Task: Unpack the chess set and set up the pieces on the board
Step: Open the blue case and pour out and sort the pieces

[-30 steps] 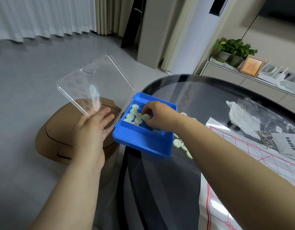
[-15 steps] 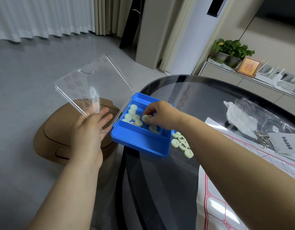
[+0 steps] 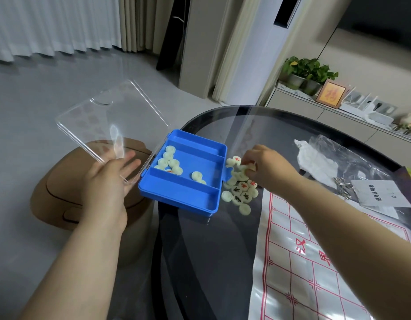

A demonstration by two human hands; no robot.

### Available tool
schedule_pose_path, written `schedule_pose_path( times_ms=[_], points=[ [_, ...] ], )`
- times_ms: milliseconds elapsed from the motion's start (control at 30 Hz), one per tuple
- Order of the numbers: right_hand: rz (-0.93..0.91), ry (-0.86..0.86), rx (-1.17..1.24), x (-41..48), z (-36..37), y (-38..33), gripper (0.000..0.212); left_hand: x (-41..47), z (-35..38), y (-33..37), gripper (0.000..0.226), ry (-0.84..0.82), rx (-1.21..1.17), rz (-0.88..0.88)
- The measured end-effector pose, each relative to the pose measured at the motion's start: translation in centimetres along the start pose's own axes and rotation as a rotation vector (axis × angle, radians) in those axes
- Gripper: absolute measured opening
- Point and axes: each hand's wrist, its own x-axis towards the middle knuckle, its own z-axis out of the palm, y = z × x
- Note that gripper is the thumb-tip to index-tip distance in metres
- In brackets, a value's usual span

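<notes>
Blue plastic box (image 3: 183,197) sits at the L edge of the dark glass counter (image 3: 211,273), its L end hanging past the rim. It's a shallow rectangular tray w/ 3 long compartments. The middle one holds a cluster of box discs (image 3: 170,161) at its L end, plus a couple more nearer the centre.

The clear lid (image 3: 112,121), hinged on the box's L side, stands open and tilted up over the floor. Left hand (image 3: 107,181) is against the lid's near corner, fingers straight and together, seen partly thru the plastic. It props the lid, no curl round it.

Right hand (image 3: 267,167) is over the counter just R of the box, fingers curled tight round a few held discs (image 3: 246,167).

Below it lies the pile (image 3: 240,190), loose on the glass just beside the box's R wall. The discs are small, round, pale cream-green and slightly translucent. Some lie face up w/ red or black characters, others blank side up, several overlapping.

The board (image 3: 304,262) is a glossy white sheet w/ a red grid and red characters, flat on the counter under the right forearm. Its far corner is near the pile.

Further R are a crumpled clear bag (image 3: 334,155), a white leaflet (image 3: 380,192) and metal rings (image 3: 341,185). A brown round bin (image 3: 61,192) stands on the floor below the left hand.
</notes>
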Motion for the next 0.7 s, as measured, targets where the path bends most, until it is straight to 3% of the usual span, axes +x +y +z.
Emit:
schedule_pose_path(
  times_ms=[300, 700],
  points=[
    [-0.062, -0.090, 0.083, -1.5, -0.6, 0.6, 0.028, 0.0, 0.0, -0.2, 0.029, -0.011, 0.020, 0.012],
    [-0.054, 0.001, 0.207, -1.4, -0.8, 0.3, 0.023, 0.0, -0.1, -0.2, 0.029, -0.020, 0.031, 0.018]
  ],
)
